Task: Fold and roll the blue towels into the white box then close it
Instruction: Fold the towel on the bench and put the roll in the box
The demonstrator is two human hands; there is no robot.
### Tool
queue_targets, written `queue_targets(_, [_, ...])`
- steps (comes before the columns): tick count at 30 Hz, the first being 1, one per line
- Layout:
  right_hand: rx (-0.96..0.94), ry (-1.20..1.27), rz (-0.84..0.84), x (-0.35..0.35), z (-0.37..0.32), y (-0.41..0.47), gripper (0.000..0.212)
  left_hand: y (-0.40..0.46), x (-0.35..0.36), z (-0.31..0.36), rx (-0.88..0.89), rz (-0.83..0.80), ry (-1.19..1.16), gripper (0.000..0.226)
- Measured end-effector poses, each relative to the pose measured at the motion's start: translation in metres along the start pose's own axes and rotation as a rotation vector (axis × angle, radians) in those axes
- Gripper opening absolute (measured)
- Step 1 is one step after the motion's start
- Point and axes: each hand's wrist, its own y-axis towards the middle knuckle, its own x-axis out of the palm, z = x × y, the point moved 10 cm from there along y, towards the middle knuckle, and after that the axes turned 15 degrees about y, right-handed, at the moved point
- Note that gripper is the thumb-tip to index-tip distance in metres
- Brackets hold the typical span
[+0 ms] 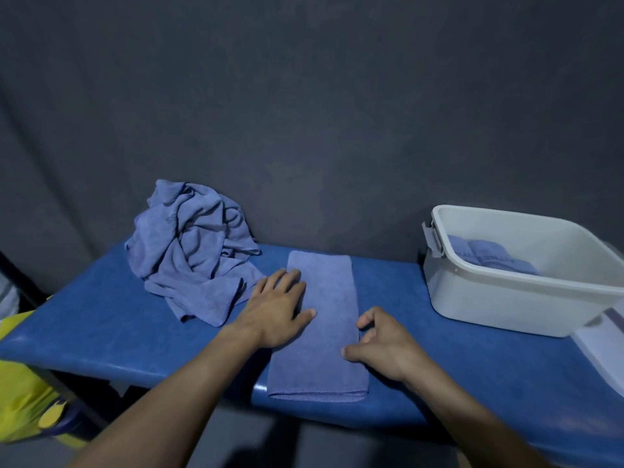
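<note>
Currently, a heap of unfolded towels (pixel 189 251) lies at the back left of the bench (pixel 101 319), against the dark backdrop. One flap of the heap reaches toward the folded towel (pixel 320 319), which lies as a long strip at the bench centre, its near end at the front edge. The left hand (pixel 273 305) rests flat on the strip's left edge, fingers spread and straight. The right hand (pixel 381 346) sits at the strip's right edge with fingers curled; whether it pinches the cloth or only touches it cannot be told. The white box (pixel 506 295) stands open at the back right corner, with rolled towels (pixel 486 253) already inside. A pale flat piece, probably the lid (pixel 604 342), lies just beside the box at the right edge.

Risk, as a judgement: rolling from the near end could skew the strip if the hands press unevenly, giving a loose, cone-shaped roll. The heap's flap near the left hand could be caught up in the roll.
</note>
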Motion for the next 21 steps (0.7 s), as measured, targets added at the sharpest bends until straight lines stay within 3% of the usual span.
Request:
queue_targets(2, [0.007, 0.071, -0.014, 0.001, -0.002, -0.004, 0.043, -0.001, 0.007, 0.005, 0.005, -0.057, -0.011, 0.083])
queue_targets(7, [-0.001, 0.183, -0.082, 0.007, -0.005, -0.019, 0.047, -0.014, 0.007, 0.018, 0.086, -0.027, 0.011, 0.079])
queue_targets(10, [-0.030, 0.137, -0.102, 0.006, -0.005, -0.031, 0.049, -0.031, -0.017, 0.027, 0.231, 0.216, -0.022, 0.052])
queue_targets(12, [-0.091, 0.039, -0.126, 0.005, -0.007, -0.038, 0.047, -0.050, -0.034, 0.032, 0.333, 0.330, -0.079, 0.029])
queue_targets(14, [-0.244, -0.228, -0.154, 0.005, -0.013, -0.045, 0.040, -0.067, -0.038, 0.036, 0.374, 0.301, -0.171, 0.021])
queue_targets(16, [-0.434, -0.409, -0.180, 0.012, -0.022, -0.054, 0.026, -0.085, -0.036, 0.042, 0.400, 0.267, -0.222, 0.026])
queue_targets(18, [-0.562, -0.503, -0.204, 0.021, -0.027, -0.064, 0.020, -0.100, -0.028, 0.044, 0.414, 0.244, -0.187, 0.048])
queue_targets(21, [-0.638, -0.675, -0.206, 0.034, -0.024, -0.072, 0.041, -0.117, -0.014, 0.048, 0.432, 0.252, 0.007, 0.066])
